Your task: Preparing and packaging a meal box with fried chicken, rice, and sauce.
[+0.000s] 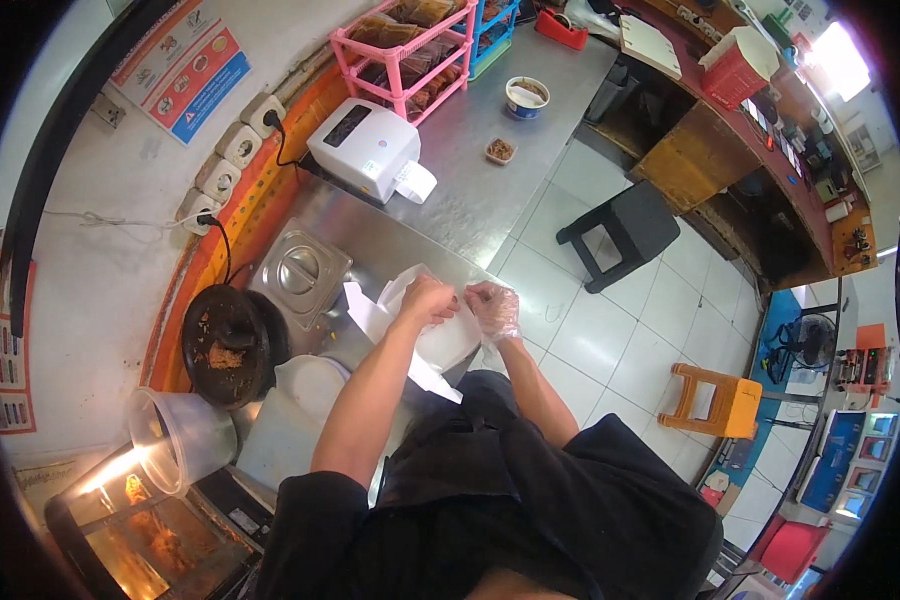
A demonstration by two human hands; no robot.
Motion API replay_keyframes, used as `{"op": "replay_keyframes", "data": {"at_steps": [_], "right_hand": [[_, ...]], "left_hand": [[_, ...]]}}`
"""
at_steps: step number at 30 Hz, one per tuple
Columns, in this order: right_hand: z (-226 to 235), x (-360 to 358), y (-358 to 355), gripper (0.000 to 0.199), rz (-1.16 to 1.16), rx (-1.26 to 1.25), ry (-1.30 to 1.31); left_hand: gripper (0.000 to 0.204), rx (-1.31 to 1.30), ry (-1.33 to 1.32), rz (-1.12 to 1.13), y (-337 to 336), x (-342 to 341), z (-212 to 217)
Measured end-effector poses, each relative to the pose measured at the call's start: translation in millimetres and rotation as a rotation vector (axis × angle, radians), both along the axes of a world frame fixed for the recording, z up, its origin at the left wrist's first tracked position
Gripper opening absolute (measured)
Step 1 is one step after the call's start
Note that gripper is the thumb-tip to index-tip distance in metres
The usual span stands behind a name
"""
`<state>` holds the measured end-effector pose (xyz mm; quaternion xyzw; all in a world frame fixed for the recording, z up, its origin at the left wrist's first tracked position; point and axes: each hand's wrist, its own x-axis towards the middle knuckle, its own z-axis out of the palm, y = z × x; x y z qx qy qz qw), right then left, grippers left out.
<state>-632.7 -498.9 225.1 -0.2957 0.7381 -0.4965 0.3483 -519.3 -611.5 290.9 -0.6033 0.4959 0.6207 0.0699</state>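
Observation:
A white paper food box [448, 345] lies unfolded in front of me at the counter's edge, its flaps spread out. Over its inside is my left hand [430, 301], bare and closed, with the fingers curled. Just right of it, my right hand [493, 309] wears a thin clear plastic glove that hangs loose at the wrist. Its fingers are bent in a pinch at the box's right edge. The fingertips of both hands are close together, and whatever they grip is too small to make out.
Left of the box stand a lidded steel container [300, 272], a dark stone mortar [232, 345] and a clear plastic tub [182, 440]. Beyond are a white label printer [365, 148], a pink rack [402, 60], a paper bowl [526, 98] and a small food cup [500, 151]. A black stool [630, 230] and a yellow stool [715, 402] stand on the floor.

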Motion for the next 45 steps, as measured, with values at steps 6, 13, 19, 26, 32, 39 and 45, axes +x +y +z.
{"op": "replay_keyframes", "data": {"at_steps": [6,13,19,26,32,39,45], "right_hand": [[-7,-5,-5,0.011,0.04,-0.02,-0.011],[17,-16,2,0.013,0.128,0.07,-0.337],[27,-24,18,0.02,0.083,-0.093,-0.7],[97,-33,4,0.019,0.649,0.306,0.137],[74,-35,4,0.016,0.545,0.124,-0.301],[74,-28,7,0.016,0.523,0.107,-0.131],[54,-35,0,0.025,0.479,0.273,0.147]], "left_hand": [[0.028,0.046,0.03,0.009,1,-3,2],[0.027,0.042,0.084,0.033,3,8,-10],[0.024,-0.05,0.029,-0.127,21,5,4],[0.023,-0.042,0.12,-0.156,26,14,1],[0.03,-0.121,0.075,-0.045,45,12,24],[0.028,-0.281,0.075,-0.058,53,9,1],[0.027,-0.219,0.09,0.04,47,11,3]]}}
